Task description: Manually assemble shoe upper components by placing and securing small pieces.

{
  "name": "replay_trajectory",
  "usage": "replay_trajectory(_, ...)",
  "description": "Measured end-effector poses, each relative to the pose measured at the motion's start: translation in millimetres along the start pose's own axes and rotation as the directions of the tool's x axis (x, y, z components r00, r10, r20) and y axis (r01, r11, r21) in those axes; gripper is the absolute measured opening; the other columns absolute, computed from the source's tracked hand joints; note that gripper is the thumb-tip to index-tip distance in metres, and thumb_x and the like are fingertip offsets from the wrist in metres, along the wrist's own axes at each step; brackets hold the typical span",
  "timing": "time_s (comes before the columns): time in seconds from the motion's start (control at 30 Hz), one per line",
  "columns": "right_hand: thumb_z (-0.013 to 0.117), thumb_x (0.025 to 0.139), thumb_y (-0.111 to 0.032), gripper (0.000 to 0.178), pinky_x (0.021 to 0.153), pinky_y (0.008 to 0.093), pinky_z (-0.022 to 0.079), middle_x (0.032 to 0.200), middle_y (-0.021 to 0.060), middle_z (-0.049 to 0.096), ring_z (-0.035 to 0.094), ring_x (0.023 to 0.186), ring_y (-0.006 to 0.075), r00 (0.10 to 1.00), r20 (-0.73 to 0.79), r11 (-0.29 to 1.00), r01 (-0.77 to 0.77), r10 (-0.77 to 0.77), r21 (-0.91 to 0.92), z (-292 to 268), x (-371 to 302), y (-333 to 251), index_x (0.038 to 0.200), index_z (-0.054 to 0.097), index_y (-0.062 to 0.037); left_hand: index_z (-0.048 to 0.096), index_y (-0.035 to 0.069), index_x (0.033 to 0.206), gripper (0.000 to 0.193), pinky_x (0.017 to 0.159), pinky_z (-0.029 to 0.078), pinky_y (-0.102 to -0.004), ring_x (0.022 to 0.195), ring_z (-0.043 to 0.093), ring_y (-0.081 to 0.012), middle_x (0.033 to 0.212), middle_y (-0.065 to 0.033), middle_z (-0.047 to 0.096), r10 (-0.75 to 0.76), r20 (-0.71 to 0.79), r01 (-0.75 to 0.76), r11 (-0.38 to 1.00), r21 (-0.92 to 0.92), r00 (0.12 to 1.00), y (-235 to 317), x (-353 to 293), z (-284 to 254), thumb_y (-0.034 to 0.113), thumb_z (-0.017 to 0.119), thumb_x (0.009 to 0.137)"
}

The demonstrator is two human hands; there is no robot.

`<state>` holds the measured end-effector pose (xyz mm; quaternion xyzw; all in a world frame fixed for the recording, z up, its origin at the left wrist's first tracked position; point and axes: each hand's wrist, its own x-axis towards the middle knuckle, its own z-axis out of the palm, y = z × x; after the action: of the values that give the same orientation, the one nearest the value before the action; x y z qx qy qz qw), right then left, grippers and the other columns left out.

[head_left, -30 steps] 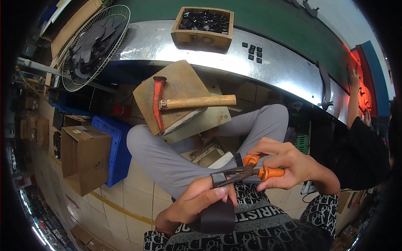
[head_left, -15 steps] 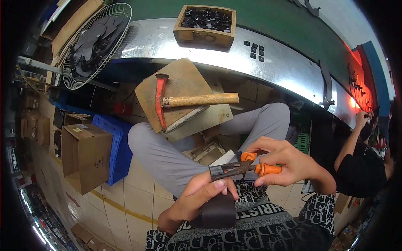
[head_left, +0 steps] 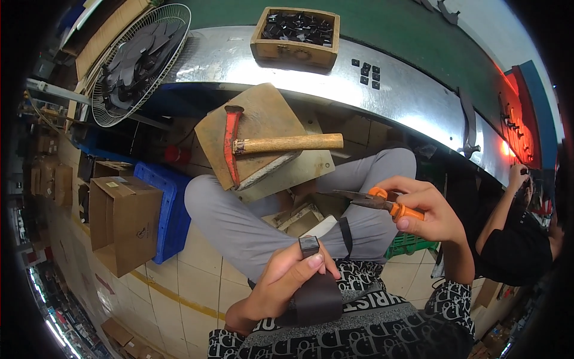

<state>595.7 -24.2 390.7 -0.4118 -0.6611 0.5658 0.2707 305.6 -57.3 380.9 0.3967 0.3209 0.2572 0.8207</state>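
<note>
My left hand (head_left: 281,278) is closed around a wide dark brown strap (head_left: 320,299) in front of my shirt. The strap's upper end, with a small black square piece (head_left: 309,243) on it, sticks up past my thumb. Off to the right, my right hand (head_left: 433,212) grips orange-handled pliers (head_left: 373,200). Their jaws point left, apart from the strap, and look parted. Between the hands, a narrow black strip (head_left: 347,236) shows before my thigh; whether it lies there or falls, I cannot tell.
A hammer (head_left: 287,142) with a red head lies on a brown block (head_left: 263,110) before my knees. On the metal bench (head_left: 221,54) stand a wooden box (head_left: 293,52) of small black pieces and several loose ones. Left: a wire basket (head_left: 185,36), cardboard box (head_left: 140,221), blue crate (head_left: 173,221). Someone works at right.
The pliers have come off the strap's black end and moved up and right with my right hand. My left hand still holds the strap. The narrow black strip now shows between them.
</note>
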Motion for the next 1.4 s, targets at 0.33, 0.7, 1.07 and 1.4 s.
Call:
replay_trajectory(0.33,0.072,0.084,-0.025,0.032,0.087,0.0359,0.046,0.117,0.0179,0.059,0.060,0.099,0.0274,0.995,0.101,1.000,0.026,-0.027,0.012,4,6,-1,0.087,0.064,0.0059,0.056,0.001,0.094,0.034,0.081,0.040,-0.0253,0.087,0.051,-0.0115,0.093,-0.0071,0.060,-0.074,0.027,0.077,0.992,-0.102,0.997,3,0,4,0.030,0.041,0.101)
replay_trajectory(0.7,0.074,0.082,-0.026,0.033,0.092,0.0400,0.045,0.117,0.0219,0.058,0.059,0.105,0.0331,0.963,0.250,0.981,0.134,-0.095,-0.144,11,15,-5,0.084,0.065,0.0058,0.050,0.003,0.092,0.029,0.085,0.041,-0.0251,0.091,0.052,-0.0114,0.096,-0.0088,0.061,-0.089,-0.036,0.085,0.990,-0.111,0.995,5,1,7,0.028,0.041,0.102)
replay_trajectory(1.07,0.079,0.077,-0.024,0.034,0.083,0.0381,0.047,0.110,0.0229,0.061,0.059,0.096,0.0347,0.972,0.158,0.977,0.190,-0.173,-0.100,26,15,3,0.080,0.066,0.0072,0.051,0.001,0.090,0.031,0.084,0.042,-0.0274,0.093,0.053,-0.0138,0.096,-0.0100,0.061,-0.009,0.053,0.012,0.998,-0.067,0.999,4,2,1,0.028,0.040,0.102)
replay_trajectory(1.4,0.074,0.081,-0.033,0.041,0.085,0.0422,0.045,0.109,0.0242,0.061,0.059,0.096,0.0340,0.958,0.132,0.964,0.263,-0.256,-0.038,27,14,14,0.083,0.067,0.0074,0.046,0.004,0.086,0.030,0.084,0.042,-0.0279,0.092,0.053,-0.0152,0.096,-0.0119,0.061,0.039,0.218,0.006,0.979,-0.202,0.975,-6,13,-11,0.029,0.042,0.102)
